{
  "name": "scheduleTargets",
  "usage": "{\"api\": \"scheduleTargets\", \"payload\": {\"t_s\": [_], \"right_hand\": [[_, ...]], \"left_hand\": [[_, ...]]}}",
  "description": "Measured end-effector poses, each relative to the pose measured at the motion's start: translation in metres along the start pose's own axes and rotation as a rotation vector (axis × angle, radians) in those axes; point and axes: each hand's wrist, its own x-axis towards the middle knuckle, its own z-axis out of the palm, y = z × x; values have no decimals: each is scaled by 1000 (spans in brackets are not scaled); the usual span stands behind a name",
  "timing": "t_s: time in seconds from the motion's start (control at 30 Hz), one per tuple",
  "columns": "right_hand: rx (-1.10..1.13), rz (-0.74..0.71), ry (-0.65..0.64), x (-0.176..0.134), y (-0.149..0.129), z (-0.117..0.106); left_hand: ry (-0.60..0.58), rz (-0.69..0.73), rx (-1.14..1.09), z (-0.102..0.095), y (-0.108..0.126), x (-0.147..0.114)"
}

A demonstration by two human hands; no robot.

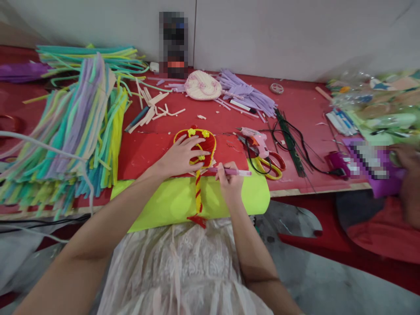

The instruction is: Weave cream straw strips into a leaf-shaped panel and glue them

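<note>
My left hand (183,155) lies with its fingers spread over a red and yellow fan-shaped piece (211,142) that looks made of pipe cleaners. Yellow flowers dot its face, and part of it is hidden under my fingers. Its twisted yellow and red handle (198,192) points toward me and ends in a red tassel-like tip. Just right of the handle, my right hand (229,178) grips a purple pen (241,173), its tip close to the lower edge of the fan. Beneath the handle is a yellow-green sheet (154,203) along the table's front edge.
Bundles of pastel pipe cleaners (88,100) cover the left. Behind lie a white and pink fan (202,85) and purple stems (249,94). A pink glue gun (260,142) and scissors (271,168) sit to the right. Another person's hand (407,159) is at far right.
</note>
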Motion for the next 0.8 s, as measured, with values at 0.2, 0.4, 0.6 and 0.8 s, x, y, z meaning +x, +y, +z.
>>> {"api": "scheduleTargets", "payload": {"t_s": [0.2,0.4,0.6,0.8], "right_hand": [[141,43,-138,2,-1,1],[205,76,-203,4,0,3],[192,88,-109,5,3,2],[130,51,-39,4,-2,1]], "left_hand": [[2,1,6,1,0,0],[2,8,19,1,-1,0],[-2,11,18,1,-1,0],[2,15,19,1,-1,1]]}}
